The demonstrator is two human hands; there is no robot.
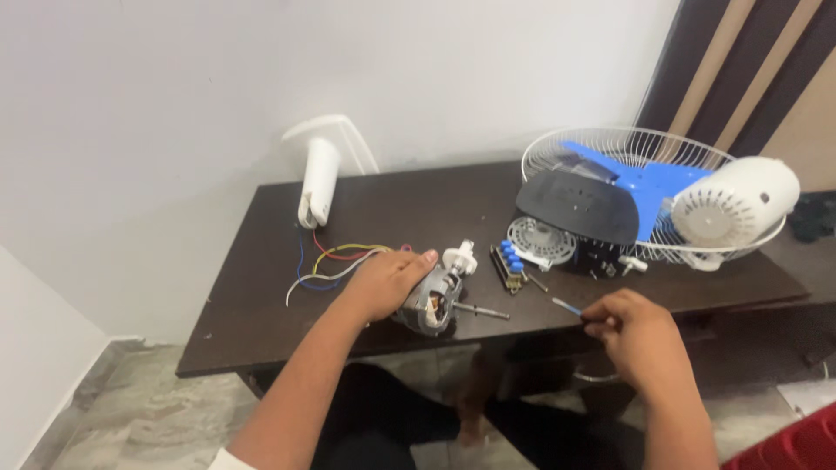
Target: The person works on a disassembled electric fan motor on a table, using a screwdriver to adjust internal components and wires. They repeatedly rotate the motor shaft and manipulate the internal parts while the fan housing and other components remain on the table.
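My left hand (pixel 384 283) rests on a small fan motor (pixel 435 298) lying on the dark wooden table (pixel 261 287), gripping its body. A thin metal shaft sticks out of the motor to the right. My right hand (pixel 638 335) is near the table's front edge and pinches a slim blue-handled tool (pixel 567 305) whose tip points left toward the motor. Coloured wires (pixel 335 261) run from the motor back to a white fan neck piece (pixel 318 181).
A switch block with blue buttons (pixel 508 260) and a round white part (pixel 542 239) lie behind the motor. A wire fan guard (pixel 601 152) holds blue blades (pixel 644 184), with a black cover (pixel 579 205) and a white motor housing (pixel 736 209). White wall behind.
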